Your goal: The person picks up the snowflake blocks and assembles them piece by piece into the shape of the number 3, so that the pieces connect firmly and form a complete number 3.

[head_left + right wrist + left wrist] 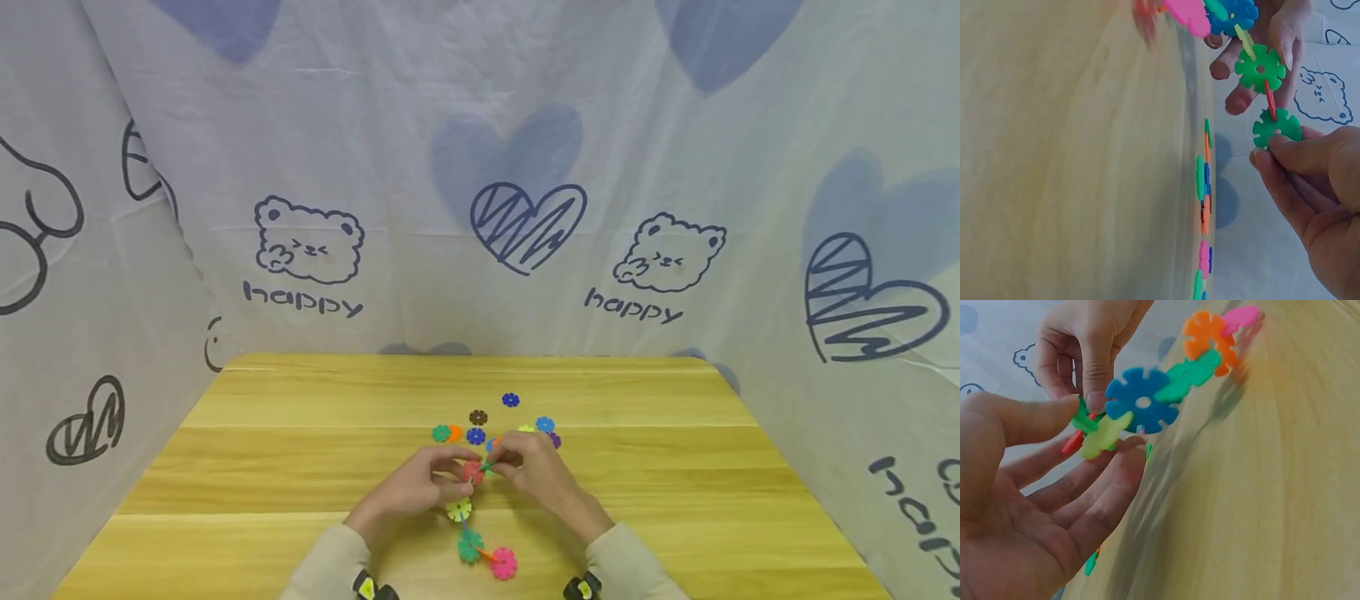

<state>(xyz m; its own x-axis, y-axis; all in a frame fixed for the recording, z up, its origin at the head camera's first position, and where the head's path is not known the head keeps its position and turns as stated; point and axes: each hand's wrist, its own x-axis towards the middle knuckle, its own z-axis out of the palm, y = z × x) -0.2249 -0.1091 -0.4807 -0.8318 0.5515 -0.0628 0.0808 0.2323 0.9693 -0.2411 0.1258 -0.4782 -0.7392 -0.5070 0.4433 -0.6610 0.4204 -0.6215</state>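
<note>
A chain of slotted plastic snowflake discs runs between the hands and down toward the front of the table. My right hand pinches the green disc at the chain's far end between thumb and fingertips. That disc joins a red disc, then another green disc. Around this second green one, my left hand holds the chain, thumb on one side and fingers beneath. Beyond it follow a yellow disc, a blue disc, a green disc, an orange disc and a pink disc.
Loose discs lie behind the hands on the wooden table, among them a dark blue disc, a brown disc, a green disc and a light blue disc. A printed white curtain surrounds the table's back and sides.
</note>
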